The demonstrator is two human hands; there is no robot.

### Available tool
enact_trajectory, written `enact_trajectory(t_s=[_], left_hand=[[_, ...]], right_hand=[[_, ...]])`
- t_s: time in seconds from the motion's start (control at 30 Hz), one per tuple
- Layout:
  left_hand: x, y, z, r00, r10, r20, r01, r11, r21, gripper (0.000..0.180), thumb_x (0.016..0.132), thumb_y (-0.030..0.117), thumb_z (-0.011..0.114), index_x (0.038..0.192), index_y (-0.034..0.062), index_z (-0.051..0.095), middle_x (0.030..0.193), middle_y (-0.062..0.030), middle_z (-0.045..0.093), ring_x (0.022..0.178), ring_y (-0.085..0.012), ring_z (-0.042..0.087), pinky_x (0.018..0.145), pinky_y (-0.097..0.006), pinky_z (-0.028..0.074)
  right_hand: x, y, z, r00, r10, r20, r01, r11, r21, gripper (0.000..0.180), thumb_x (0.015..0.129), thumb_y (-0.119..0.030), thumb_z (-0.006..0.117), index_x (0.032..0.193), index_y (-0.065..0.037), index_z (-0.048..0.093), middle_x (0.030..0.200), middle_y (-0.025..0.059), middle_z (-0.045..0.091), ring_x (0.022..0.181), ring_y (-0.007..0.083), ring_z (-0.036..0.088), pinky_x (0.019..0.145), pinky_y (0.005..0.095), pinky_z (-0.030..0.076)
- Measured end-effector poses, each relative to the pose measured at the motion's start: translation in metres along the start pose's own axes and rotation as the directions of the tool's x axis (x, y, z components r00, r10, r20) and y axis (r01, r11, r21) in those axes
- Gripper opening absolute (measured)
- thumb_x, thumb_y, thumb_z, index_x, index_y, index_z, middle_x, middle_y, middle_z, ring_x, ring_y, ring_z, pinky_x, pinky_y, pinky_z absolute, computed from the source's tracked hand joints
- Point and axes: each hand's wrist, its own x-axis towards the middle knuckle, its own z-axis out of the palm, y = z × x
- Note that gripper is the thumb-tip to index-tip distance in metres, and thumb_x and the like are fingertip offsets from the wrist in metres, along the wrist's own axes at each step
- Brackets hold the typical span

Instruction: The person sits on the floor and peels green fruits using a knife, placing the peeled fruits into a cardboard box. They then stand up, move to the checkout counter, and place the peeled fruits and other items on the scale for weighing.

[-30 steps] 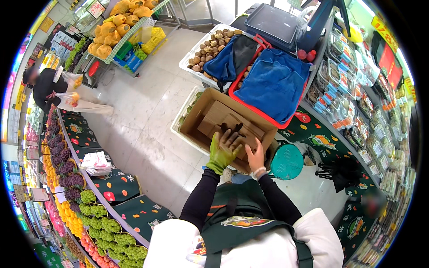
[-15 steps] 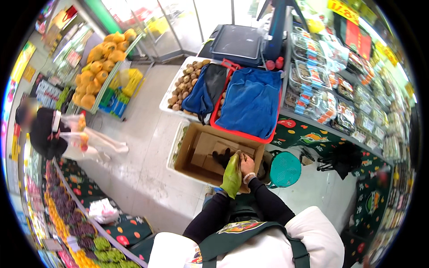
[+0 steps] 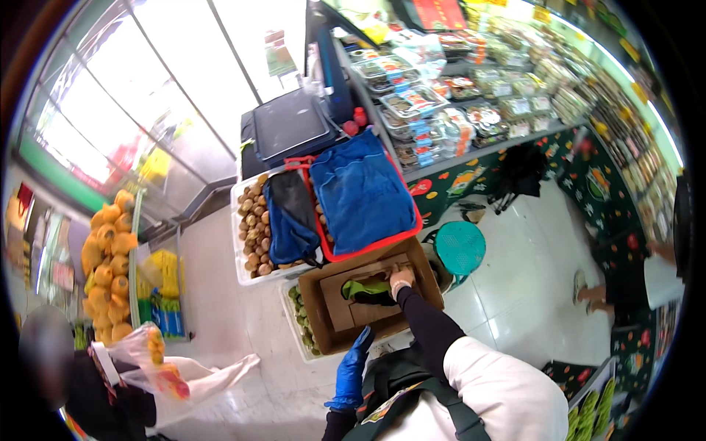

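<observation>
Blue-gloved left hand (image 3: 351, 373): fingers extended, at the near edge of the cardboard box (image 3: 342, 316). Green-and-black gloves (image 3: 357, 289): inside box. Bare right hand (image 3: 401, 278): inside box, against gloves; grip cannot be told. Labelled packs (image 3: 417, 101): beyond box, rightward; print illegible.

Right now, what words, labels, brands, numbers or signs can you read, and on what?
Wording not transcribed; print shows on:
Yellow signs, upper right: small, blurred.
Packaged trays: print too small to read.
Dark green panels below the trays: printed marks, blurred.
Apron: print too angled to read.
Cardboard box, green glove, blue glove: no text I can make out.
</observation>
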Motion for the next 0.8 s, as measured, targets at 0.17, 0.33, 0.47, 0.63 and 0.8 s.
enact_trajectory(t_s=[0.17,0.33,0.47,0.63,0.8], left_hand=[[0.039,-0.026,-0.035,0.991,0.024,0.130,0.040,0.886,-0.462,0.051,0.099,0.025,0.034,0.144,0.0000,0.033,0.149,-0.0072,0.035,0.138,-0.0217,0.032,0.112,-0.033,0.022],[0.103,-0.062,-0.050,0.956,0.109,0.272,-0.135,0.988,0.079,0.047,0.096,0.017,0.037,0.139,0.0004,0.037,0.141,-0.0093,0.044,0.131,-0.0214,0.040,0.108,-0.033,0.032],[0.131,-0.063,0.004,0.893,0.191,0.407,-0.309,0.919,0.246,0.045,0.097,0.016,0.040,0.139,0.0014,0.038,0.137,-0.0114,0.047,0.126,-0.0206,0.045,0.107,-0.031,0.033],[0.144,-0.009,0.081,0.871,0.040,0.490,-0.434,0.530,0.728,0.052,0.095,0.005,0.042,0.144,0.0018,0.028,0.139,-0.0114,0.044,0.121,-0.0187,0.048,0.102,-0.029,0.037],[0.179,-0.062,0.051,0.899,-0.020,0.438,0.012,1.000,0.021,0.050,0.098,0.012,0.039,0.147,0.0073,0.027,0.139,-0.0080,0.044,0.120,-0.0168,0.047,0.100,-0.028,0.038]], right_hand=[[-0.023,-0.016,0.007,0.963,-0.256,-0.084,0.211,0.910,-0.358,0.078,0.081,-0.057,0.060,0.127,0.004,0.048,0.121,0.0281,0.054,0.111,0.0396,0.055,0.095,0.0456,0.044],[-0.099,0.000,-0.010,0.357,-0.869,0.344,0.812,0.470,0.346,0.036,0.093,-0.035,0.053,0.113,-0.006,0.062,0.114,0.0175,0.062,0.107,0.0307,0.059,0.091,0.0403,0.045],[-0.117,0.003,-0.037,0.827,-0.559,-0.057,0.558,0.806,0.199,0.022,0.090,-0.025,0.054,0.095,-0.006,0.064,0.091,0.0226,0.064,0.088,0.0432,0.059,0.077,0.0486,0.047],[-0.081,0.025,-0.080,0.840,-0.420,-0.344,0.497,0.850,0.175,0.015,0.089,-0.018,0.051,0.098,-0.010,0.061,0.086,0.0220,0.065,0.082,0.0429,0.061,0.071,0.0513,0.048],[-0.073,0.015,-0.063,0.818,-0.373,-0.438,0.501,0.836,0.223,0.015,0.088,-0.017,0.050,0.100,-0.011,0.059,0.088,0.0229,0.064,0.083,0.0429,0.061,0.072,0.0519,0.048]])
